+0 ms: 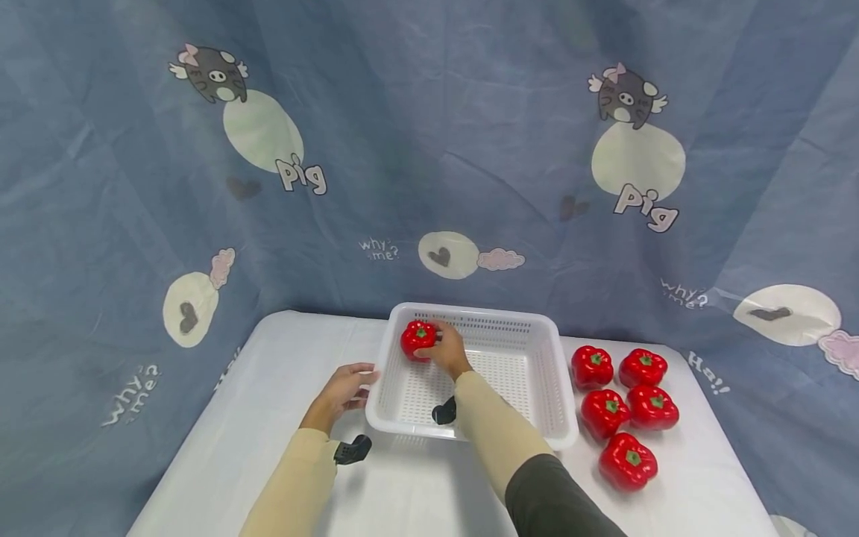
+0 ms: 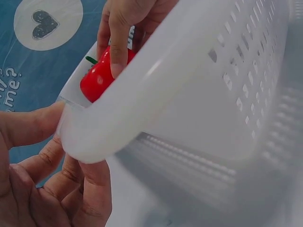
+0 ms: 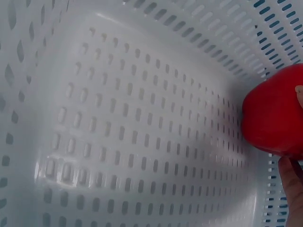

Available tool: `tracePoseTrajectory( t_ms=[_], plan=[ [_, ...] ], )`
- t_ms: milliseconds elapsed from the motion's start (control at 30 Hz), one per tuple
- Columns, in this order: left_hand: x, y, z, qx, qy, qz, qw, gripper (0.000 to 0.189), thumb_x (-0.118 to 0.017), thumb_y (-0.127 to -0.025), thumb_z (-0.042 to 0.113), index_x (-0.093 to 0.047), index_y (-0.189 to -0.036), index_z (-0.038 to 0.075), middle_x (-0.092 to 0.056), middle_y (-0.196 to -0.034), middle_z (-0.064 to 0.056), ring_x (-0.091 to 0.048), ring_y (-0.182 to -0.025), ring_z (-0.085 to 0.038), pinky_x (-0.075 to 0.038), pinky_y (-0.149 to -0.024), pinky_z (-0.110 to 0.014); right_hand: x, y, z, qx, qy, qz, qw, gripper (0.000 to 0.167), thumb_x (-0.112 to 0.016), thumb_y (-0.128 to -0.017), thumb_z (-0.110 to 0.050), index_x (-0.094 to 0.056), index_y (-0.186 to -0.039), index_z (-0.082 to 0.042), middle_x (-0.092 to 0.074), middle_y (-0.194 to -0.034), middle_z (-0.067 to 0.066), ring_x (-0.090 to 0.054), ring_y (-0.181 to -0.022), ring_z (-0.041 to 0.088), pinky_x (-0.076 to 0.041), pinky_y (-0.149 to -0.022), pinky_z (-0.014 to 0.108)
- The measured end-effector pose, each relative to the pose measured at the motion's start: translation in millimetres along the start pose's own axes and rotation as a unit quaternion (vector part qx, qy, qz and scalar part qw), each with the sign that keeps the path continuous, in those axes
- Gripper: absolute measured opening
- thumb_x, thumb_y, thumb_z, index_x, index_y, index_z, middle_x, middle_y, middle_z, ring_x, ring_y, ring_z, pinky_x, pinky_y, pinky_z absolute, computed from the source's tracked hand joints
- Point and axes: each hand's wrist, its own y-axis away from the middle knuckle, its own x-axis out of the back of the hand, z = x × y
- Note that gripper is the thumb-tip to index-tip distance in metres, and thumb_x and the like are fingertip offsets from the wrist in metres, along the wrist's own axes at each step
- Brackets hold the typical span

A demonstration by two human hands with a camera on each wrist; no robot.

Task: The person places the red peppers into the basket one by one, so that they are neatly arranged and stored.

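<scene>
My right hand (image 1: pixel 451 350) grips a red bell pepper (image 1: pixel 415 339) at the far left corner inside a white plastic basket (image 1: pixel 566 395). The pepper's green stem (image 2: pixel 91 60) shows in the left wrist view. Seen from the right wrist, the pepper (image 3: pixel 272 113) is close to the basket's slotted wall, with fingertips (image 3: pixel 289 182) against it. My left hand (image 1: pixel 341 394) holds the basket's left rim, the thumb on one side and the curled fingers beneath it in the left wrist view.
Several more red bell peppers (image 1: pixel 628 461) lie in a group right of the basket. The white tabletop (image 1: pixel 268 388) carries everything. A blue curtain with printed pigs (image 1: pixel 403 149) hangs behind and beside it.
</scene>
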Motion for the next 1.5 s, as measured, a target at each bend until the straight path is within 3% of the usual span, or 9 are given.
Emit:
tracePoseTrajectory(
  t_ms=[500,733,933,1200,1500],
  plan=[
    [-1.8,-0.4,0.9,-0.005,-0.005,-0.004,1.0,0.04,-0.062,-0.093,0.019,-0.057,-0.13,0.004,-0.065,-0.109,-0.013,-0.06,-0.082,-0.021,-0.052,-0.062,-0.026,12,1.4,-2,0.014,-0.002,-0.009,0.9999,0.075,-0.083,-0.074,-0.013,-0.046,-0.14,-0.011,-0.049,-0.137,0.015,-0.047,-0.125,0.034,-0.046,-0.101,0.048],
    [-0.7,1.0,3.6,-0.011,-0.004,-0.006,0.9999,0.042,-0.062,-0.093,0.021,-0.056,-0.131,0.003,-0.063,-0.113,-0.014,-0.059,-0.086,-0.022,-0.052,-0.063,-0.026,34,2.3,-8,0.023,-0.002,0.001,0.9997,0.069,-0.081,-0.076,-0.012,-0.049,-0.137,-0.013,-0.049,-0.138,0.014,-0.048,-0.125,0.033,-0.048,-0.098,0.048],
    [2.1,2.1,2.6,-0.016,-0.009,-0.006,0.9998,0.042,-0.06,-0.094,0.021,-0.055,-0.132,0.003,-0.064,-0.111,-0.014,-0.059,-0.083,-0.021,-0.052,-0.063,-0.026,50,7.9,-13,0.043,-0.016,-0.014,0.9988,0.069,-0.081,-0.076,-0.011,-0.049,-0.137,-0.01,-0.047,-0.139,0.016,-0.049,-0.125,0.035,-0.048,-0.097,0.047],
    [2.6,0.7,3.0,-0.01,-0.017,-0.006,0.9998,0.044,-0.061,-0.094,0.024,-0.054,-0.133,0.004,-0.062,-0.117,-0.015,-0.059,-0.091,-0.024,-0.053,-0.067,-0.027,75,20.7,-11,0.061,-0.063,-0.04,0.9953,0.065,-0.08,-0.076,-0.008,-0.051,-0.134,-0.005,-0.048,-0.137,0.018,-0.049,-0.124,0.039,-0.048,-0.098,0.047],
    [-1.4,0.3,1.8,-0.009,-0.02,-0.016,0.9996,0.046,-0.061,-0.094,0.024,-0.052,-0.134,0.003,-0.061,-0.118,-0.016,-0.058,-0.092,-0.025,-0.053,-0.068,-0.027,108,42.1,-8,0.064,-0.06,-0.055,0.9947,0.064,-0.08,-0.077,-0.009,-0.052,-0.135,-0.003,-0.05,-0.139,0.015,-0.047,-0.127,0.038,-0.045,-0.1,0.051]
  ],
)
